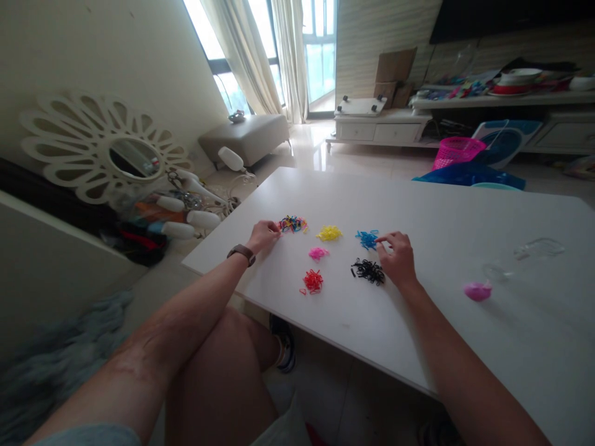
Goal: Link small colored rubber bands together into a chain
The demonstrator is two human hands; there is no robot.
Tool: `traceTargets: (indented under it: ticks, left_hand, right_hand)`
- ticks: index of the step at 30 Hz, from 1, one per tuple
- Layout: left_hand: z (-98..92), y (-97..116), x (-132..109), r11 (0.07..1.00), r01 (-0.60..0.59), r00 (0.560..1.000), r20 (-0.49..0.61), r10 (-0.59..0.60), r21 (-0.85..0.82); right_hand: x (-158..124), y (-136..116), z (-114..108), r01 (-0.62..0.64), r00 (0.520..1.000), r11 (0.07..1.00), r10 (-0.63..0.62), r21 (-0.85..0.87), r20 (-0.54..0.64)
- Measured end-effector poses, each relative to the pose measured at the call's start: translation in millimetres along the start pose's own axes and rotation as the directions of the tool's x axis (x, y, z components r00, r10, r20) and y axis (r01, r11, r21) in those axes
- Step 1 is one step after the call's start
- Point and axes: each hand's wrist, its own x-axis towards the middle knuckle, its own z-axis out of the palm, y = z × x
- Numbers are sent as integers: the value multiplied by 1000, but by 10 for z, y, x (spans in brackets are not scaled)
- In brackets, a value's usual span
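Mixed bands (292, 223): a loose heap of many colours at the middle of the frame, spread longer from left to right than from top to bottom.
Left hand (264, 236): at the heap's left edge and nearer to it than the other hand; the heap lies to the right of its fingertips, just beside or touching. Its fingers are curled with the tips close together; a speck of pinkish orange shows there, but I cannot tell whether it is gripped.
Right hand (398, 255): right of centre, well apart from the mixed heap, reaching leftward, thumb and forefinger bent towards each other with little gap. Whether a band sits between them cannot be told.
Blue bands (367, 239): immediately left of the right fingertips, touching or nearly so.
Black bands (369, 271): below the blue, close beside the right palm.
Yellow bands (330, 233): between the mixed and blue heaps.
Pink bands (318, 253): below the yellow, slightly left.
Red bands (313, 281): lowest heap, one loop apart at its lower left.
Table (353, 195): white, its right side bearing a purple lump (478, 291) and a faint clear object (539, 249), both hard to identify.
Hidden: the left thumb, and perhaps the mixed heap's left rim behind the fingers; single loops blur together.
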Motion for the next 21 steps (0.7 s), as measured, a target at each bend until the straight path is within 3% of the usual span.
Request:
traceTargets:
  ticks: [5, 9, 15, 21]
  left_hand:
    - [-39, 71, -12, 998, -58, 998, -40, 57, -31]
    - [-13, 268, -75, 975, -201, 977, 54, 207, -98]
    - [129, 792, -342, 852, -513, 832, 185, 523, -103]
    - [249, 1266, -691, 734, -670, 686, 287, 669, -112]
  right_hand:
    - [-3, 21, 8, 12, 1000, 1000, -12, -8, 7]
    - [-2, -35, 0, 73, 997, 996, -72, -44, 14]
    - [-52, -347, 6, 265, 952, 964, -266, 30, 150]
    - [-148, -600, 73, 359, 901, 926, -377, 116, 217]
